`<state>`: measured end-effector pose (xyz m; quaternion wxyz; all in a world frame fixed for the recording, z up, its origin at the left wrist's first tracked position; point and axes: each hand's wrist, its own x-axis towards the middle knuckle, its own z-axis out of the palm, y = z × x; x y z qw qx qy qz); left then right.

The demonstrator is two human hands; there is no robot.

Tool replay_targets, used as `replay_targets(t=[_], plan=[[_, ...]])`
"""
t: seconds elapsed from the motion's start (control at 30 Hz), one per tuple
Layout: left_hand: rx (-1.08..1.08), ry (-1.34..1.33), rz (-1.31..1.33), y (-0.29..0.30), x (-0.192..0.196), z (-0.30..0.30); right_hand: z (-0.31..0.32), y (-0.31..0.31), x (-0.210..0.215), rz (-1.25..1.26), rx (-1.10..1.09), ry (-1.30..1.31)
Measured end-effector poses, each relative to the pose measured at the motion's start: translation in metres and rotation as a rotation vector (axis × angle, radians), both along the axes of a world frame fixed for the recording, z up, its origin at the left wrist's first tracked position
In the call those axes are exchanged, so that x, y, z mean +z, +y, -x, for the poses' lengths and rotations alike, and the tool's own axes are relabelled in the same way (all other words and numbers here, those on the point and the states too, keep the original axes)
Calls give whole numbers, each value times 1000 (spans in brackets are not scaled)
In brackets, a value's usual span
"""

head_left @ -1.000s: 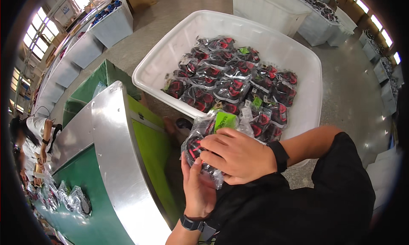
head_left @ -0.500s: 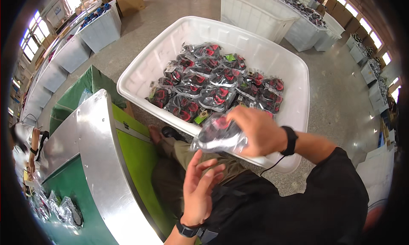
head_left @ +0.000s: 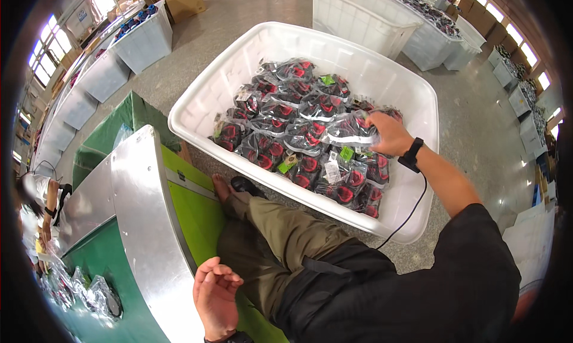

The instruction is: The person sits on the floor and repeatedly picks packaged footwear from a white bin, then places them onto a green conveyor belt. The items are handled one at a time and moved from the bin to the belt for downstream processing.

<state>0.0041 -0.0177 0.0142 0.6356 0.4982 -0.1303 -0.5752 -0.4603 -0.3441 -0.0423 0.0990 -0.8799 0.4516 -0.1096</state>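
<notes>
My right hand (head_left: 391,134) is closed on one end of a clear plastic bag of shoes (head_left: 348,131), dark with a pale sole along its side. It holds the bag over the right part of a large white plastic bin (head_left: 397,65). Beneath and around it, rows of bagged black and red shoes (head_left: 262,149) fill the bin floor, some with green or white tags. Low in the view, my left hand (head_left: 216,298) is empty, its fingers loosely bent and apart, beside the metal edge of the conveyor.
At left stands a conveyor with a green belt (head_left: 140,283), metal edging (head_left: 134,182) and lime-green side; bagged shoes (head_left: 104,298) lie on it. Another person (head_left: 48,205) is at the far left. More white bins (head_left: 364,20) stand behind, and a cable hangs from my right wrist.
My right hand has carried the bagged shoes forward, from near my body to over the bin's right part. My left hand has drawn back down and left, away from the bag.
</notes>
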Motion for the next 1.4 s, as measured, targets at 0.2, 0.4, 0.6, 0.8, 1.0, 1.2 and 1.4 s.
replay_targets(t=[0.2, 0.4, 0.6, 0.8, 1.0, 1.2, 1.4], plan=[[97, -146, -64, 27, 12, -35, 36, 4, -59, -509, -135, -13], [183, -260, -163, 51, -6, -80, 34, -3, -51, -584, -29, -100], [212, -428, -151, 67, -33, -125, -17, -15, -51, -643, 38, -321], [332, -746, -352, 98, -59, -208, -79, -2, -22, -644, 164, -286], [602, -1389, -623, 139, -96, -309, -89, -3, -19, -633, 237, -193], [623, -1575, -875, 157, -109, -370, -126, 0, 14, -134, 882, 65], [486, -1716, -825, 169, -115, -353, -131, 18, 31, -395, 621, 70]])
